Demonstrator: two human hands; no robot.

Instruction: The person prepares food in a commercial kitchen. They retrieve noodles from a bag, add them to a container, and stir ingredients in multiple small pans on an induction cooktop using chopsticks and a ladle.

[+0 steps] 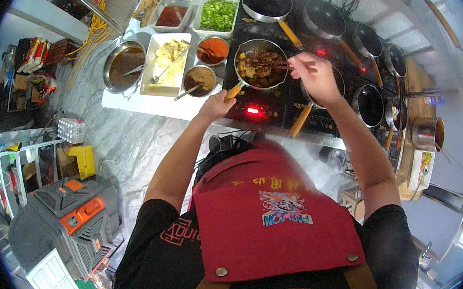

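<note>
- My left hand is clamped on the orange handle of the small pan.
- The pan sits on the black cooktop, holding brown food.
- My right hand grips chopsticks, tips in the pan.

A shiny metal pan with a smooth orange handle sits on a glossy black cooktop. Thin wooden chopsticks reach into it. Beside it are white glossy trays, steel bowls and a veined, polished stone counter.
</note>
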